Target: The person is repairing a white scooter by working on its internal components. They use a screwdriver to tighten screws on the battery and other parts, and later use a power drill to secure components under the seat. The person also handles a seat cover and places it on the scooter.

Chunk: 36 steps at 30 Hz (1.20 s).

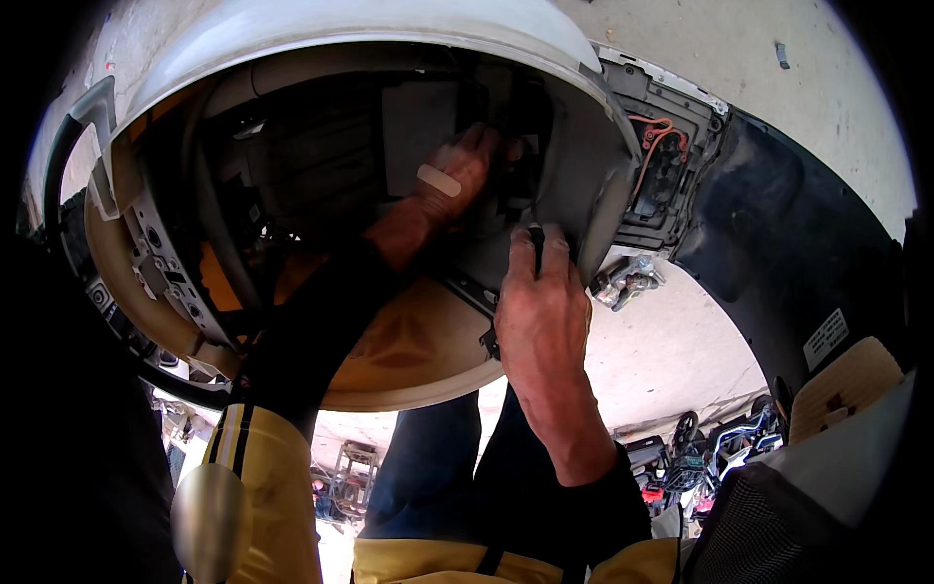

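Observation:
Deep in the dark cavity of a light-coloured, curved vehicle body (409, 401), my left hand (452, 175) reaches up beside a flat grey panel (416, 131). A beige plaster is stuck across the back of this hand. Its fingers are bent close together among dark parts, and what they grip is hidden in shadow. My right hand (547, 326) is lower and to the right, at the edge of a grey inner panel (574, 156). Its fingers curl forward, with a small black piece showing between the fingertips; the thumb is out of sight.
A dark tray with orange wires (662, 141) and a large black panel (788, 243) flank the opening on the right. Small parts in clear bags (628, 282) lie on the concrete floor. A black curved handle (63, 165) borders the left, and a cardboard piece (846, 384) is at lower right.

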Each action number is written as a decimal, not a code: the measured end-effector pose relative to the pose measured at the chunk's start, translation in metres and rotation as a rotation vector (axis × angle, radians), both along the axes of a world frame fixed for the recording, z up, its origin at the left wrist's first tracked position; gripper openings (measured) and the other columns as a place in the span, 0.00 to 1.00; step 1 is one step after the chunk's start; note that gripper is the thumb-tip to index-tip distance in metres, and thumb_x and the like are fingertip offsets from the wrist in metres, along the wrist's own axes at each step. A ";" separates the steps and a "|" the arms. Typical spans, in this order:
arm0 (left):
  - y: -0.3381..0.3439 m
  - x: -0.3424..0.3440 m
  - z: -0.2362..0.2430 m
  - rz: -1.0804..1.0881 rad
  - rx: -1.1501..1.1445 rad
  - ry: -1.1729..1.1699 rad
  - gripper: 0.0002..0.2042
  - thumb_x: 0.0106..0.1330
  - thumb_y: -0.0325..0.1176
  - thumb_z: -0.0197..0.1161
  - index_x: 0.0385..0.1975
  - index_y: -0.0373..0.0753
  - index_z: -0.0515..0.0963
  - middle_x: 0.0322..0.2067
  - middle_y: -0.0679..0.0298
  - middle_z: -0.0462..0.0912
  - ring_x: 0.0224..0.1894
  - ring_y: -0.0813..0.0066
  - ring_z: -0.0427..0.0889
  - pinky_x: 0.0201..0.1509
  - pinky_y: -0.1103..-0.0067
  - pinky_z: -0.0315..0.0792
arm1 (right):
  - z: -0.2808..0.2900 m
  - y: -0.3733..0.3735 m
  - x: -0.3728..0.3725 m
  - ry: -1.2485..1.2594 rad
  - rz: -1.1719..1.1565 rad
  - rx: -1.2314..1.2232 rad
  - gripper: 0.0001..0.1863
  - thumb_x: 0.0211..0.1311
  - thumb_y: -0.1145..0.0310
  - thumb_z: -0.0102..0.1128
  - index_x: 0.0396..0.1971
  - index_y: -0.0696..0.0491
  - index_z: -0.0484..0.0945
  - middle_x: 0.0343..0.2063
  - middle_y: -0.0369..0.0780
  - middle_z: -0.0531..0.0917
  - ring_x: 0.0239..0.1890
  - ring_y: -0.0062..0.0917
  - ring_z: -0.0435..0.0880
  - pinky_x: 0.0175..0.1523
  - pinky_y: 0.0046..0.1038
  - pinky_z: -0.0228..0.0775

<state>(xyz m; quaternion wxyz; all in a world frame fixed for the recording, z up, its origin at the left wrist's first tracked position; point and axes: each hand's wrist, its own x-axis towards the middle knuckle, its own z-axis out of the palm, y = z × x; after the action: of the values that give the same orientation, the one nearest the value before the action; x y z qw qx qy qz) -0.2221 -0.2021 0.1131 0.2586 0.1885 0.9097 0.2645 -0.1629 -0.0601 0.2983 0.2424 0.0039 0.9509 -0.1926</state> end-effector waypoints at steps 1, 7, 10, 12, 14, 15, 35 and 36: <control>0.001 -0.001 -0.001 0.013 -0.071 -0.032 0.18 0.62 0.29 0.63 0.53 0.42 0.77 0.45 0.54 0.79 0.49 0.54 0.82 0.47 0.66 0.81 | 0.001 0.000 0.000 0.006 0.025 0.012 0.21 0.56 0.83 0.63 0.53 0.66 0.80 0.55 0.61 0.78 0.46 0.51 0.87 0.49 0.39 0.85; 0.002 0.004 -0.015 -0.064 -0.027 0.103 0.16 0.64 0.28 0.59 0.53 0.42 0.76 0.45 0.53 0.79 0.49 0.51 0.82 0.47 0.63 0.81 | -0.001 0.001 -0.001 0.041 0.086 0.043 0.19 0.61 0.80 0.64 0.52 0.67 0.80 0.53 0.63 0.79 0.44 0.46 0.90 0.43 0.33 0.88; 0.006 -0.002 -0.002 -0.142 0.009 0.167 0.17 0.65 0.27 0.57 0.54 0.41 0.77 0.46 0.53 0.79 0.50 0.53 0.82 0.48 0.64 0.81 | -0.001 0.001 -0.001 0.043 0.085 0.038 0.18 0.61 0.80 0.64 0.52 0.67 0.80 0.52 0.63 0.79 0.43 0.47 0.90 0.43 0.33 0.88; 0.006 -0.003 0.002 -0.179 0.002 0.217 0.17 0.66 0.27 0.56 0.55 0.40 0.77 0.46 0.53 0.79 0.50 0.54 0.83 0.48 0.65 0.82 | -0.001 0.001 -0.001 0.055 0.086 0.028 0.18 0.61 0.80 0.63 0.52 0.67 0.80 0.52 0.63 0.80 0.42 0.47 0.90 0.43 0.34 0.88; 0.006 -0.004 0.002 -0.204 0.000 0.265 0.18 0.65 0.27 0.56 0.56 0.40 0.77 0.47 0.53 0.79 0.50 0.53 0.83 0.49 0.65 0.82 | -0.001 0.001 -0.001 0.049 0.080 0.030 0.18 0.61 0.80 0.63 0.51 0.67 0.80 0.52 0.63 0.79 0.43 0.47 0.90 0.42 0.34 0.88; 0.005 -0.003 0.003 -0.168 0.024 0.232 0.17 0.66 0.28 0.56 0.55 0.40 0.77 0.47 0.53 0.79 0.50 0.53 0.82 0.48 0.65 0.82 | -0.001 0.001 0.000 0.045 0.077 0.031 0.18 0.61 0.80 0.63 0.51 0.67 0.80 0.52 0.63 0.79 0.43 0.47 0.90 0.42 0.34 0.88; -0.007 -0.006 0.000 -0.010 0.095 -0.034 0.12 0.68 0.27 0.54 0.49 0.43 0.78 0.49 0.56 0.79 0.51 0.52 0.83 0.51 0.64 0.81 | -0.006 0.000 0.006 0.047 0.036 0.021 0.19 0.58 0.80 0.64 0.51 0.65 0.80 0.52 0.60 0.79 0.43 0.50 0.89 0.46 0.38 0.85; -0.007 -0.006 -0.001 0.003 0.079 -0.011 0.12 0.68 0.28 0.56 0.49 0.42 0.78 0.49 0.55 0.79 0.50 0.50 0.83 0.51 0.62 0.80 | -0.007 0.000 0.007 0.030 0.009 0.012 0.20 0.57 0.80 0.64 0.51 0.64 0.80 0.53 0.59 0.79 0.44 0.51 0.88 0.48 0.41 0.84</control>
<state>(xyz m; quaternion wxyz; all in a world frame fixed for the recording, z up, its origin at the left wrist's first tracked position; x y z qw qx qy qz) -0.2279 -0.2093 0.1123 0.2556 0.1956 0.8974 0.3018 -0.1561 -0.0605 0.2915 0.2288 -0.0020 0.9556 -0.1858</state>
